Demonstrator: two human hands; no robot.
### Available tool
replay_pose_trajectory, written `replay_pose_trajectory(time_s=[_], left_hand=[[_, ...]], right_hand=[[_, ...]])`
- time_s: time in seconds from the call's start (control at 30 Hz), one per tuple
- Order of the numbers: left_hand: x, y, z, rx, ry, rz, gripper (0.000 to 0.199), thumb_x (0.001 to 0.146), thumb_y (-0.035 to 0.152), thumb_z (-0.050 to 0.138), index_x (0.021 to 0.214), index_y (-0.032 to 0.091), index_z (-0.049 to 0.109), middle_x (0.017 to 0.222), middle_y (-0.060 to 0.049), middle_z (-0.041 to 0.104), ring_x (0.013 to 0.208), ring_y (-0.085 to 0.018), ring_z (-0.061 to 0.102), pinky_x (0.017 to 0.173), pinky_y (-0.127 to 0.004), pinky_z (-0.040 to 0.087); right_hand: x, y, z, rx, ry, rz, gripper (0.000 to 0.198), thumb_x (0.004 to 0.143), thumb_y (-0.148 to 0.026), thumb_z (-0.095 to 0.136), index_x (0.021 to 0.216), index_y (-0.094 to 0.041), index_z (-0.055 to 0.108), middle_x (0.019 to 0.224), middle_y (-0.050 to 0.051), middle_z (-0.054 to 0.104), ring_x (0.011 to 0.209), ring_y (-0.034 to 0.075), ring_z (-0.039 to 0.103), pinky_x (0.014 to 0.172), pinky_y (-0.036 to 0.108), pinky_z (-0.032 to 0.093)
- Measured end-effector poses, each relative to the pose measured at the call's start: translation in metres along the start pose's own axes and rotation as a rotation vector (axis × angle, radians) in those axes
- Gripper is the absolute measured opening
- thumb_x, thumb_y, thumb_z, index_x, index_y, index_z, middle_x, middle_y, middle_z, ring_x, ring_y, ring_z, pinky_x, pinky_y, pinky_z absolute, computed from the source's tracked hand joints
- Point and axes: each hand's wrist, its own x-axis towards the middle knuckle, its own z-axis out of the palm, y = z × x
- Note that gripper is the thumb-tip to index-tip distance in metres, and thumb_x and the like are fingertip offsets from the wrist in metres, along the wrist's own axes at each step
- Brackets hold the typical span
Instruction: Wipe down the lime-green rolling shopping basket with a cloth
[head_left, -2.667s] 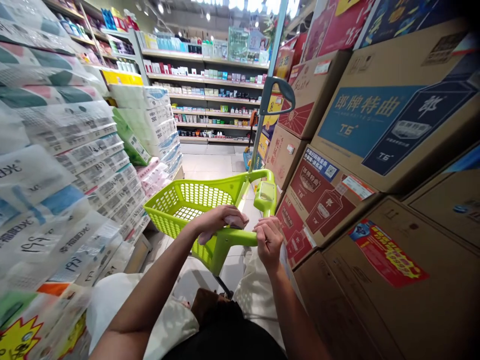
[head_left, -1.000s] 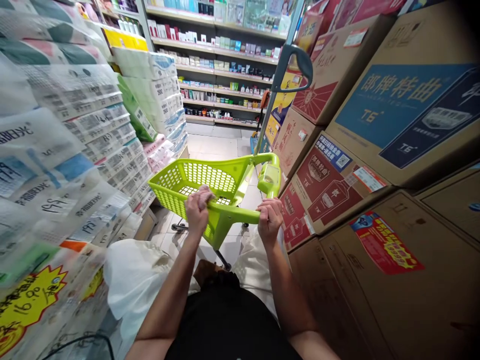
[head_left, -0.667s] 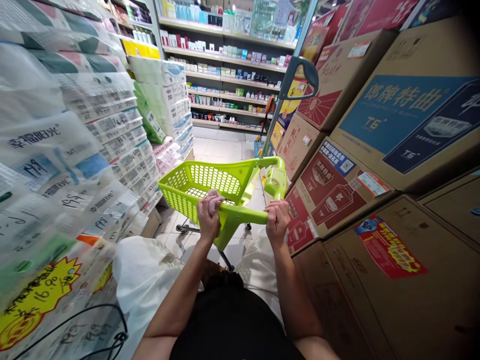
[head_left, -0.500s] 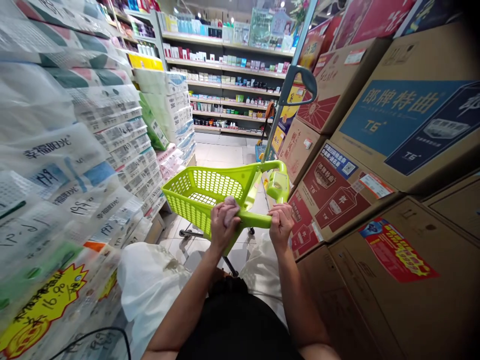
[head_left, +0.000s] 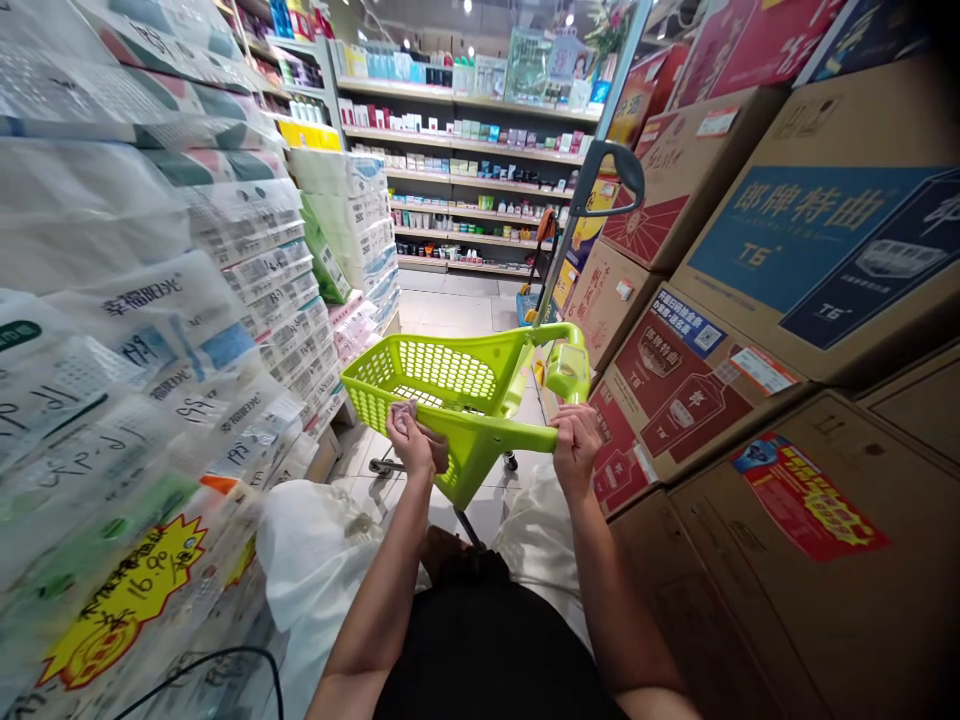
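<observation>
The left hand (head_left: pixel 412 442) presses a pinkish cloth (head_left: pixel 403 411) in its curled grip to the green cart basket (head_left: pixel 478 465); the right hand (head_left: pixel 577 443) wraps the handlebar (head_left: pixel 525 438); wiping seems under way, how much remains unclear; around stand paper packs (head_left: pixel 251 225) and cartons (head_left: pixel 757 245)

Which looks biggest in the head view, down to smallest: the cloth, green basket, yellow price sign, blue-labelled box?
1. Blue-labelled box, even cut off by the edge
2. Green basket
3. Yellow price sign
4. Cloth, partly covered
</observation>
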Motion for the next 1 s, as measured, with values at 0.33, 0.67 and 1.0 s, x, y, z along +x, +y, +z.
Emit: replay_pose_trajectory(time_s=[0.33,0.67,1.0], left_hand=[[-0.061,0.007,0.001,0.084,-0.232,0.163,0.028,0.1,0.045,0.056,0.119,0.024,0.057,0.126,-0.013,0.068,0.121,-0.026,0.066,0.11,-0.045,0.049],[-0.107,0.019,0.005,0.034,-0.412,0.278,0.026,0.103,0.041,0.053,0.123,0.025,0.055,0.128,-0.012,0.066,0.124,-0.025,0.063,0.112,-0.044,0.048],[-0.084,-0.052,-0.002,0.153,-0.303,0.43,0.022,0.099,0.035,0.051,0.116,0.021,0.055,0.112,-0.012,0.056,0.112,-0.027,0.058,0.103,-0.049,0.049]], right_hand=[[0.004,-0.001,-0.003,0.006,0.005,-0.025,0.034,0.099,-0.023,0.046,0.067,-0.024,0.059,0.071,0.001,0.062,0.085,0.021,0.062,0.093,0.043,0.05],[0.014,0.001,-0.007,0.007,-0.053,0.048,0.036,0.097,-0.024,0.048,0.062,-0.024,0.055,0.067,0.001,0.06,0.084,0.021,0.059,0.086,0.038,0.05],[0.011,0.003,-0.003,0.005,-0.023,0.052,0.035,0.098,-0.027,0.048,0.064,-0.024,0.056,0.067,0.001,0.059,0.087,0.021,0.061,0.089,0.039,0.05]])
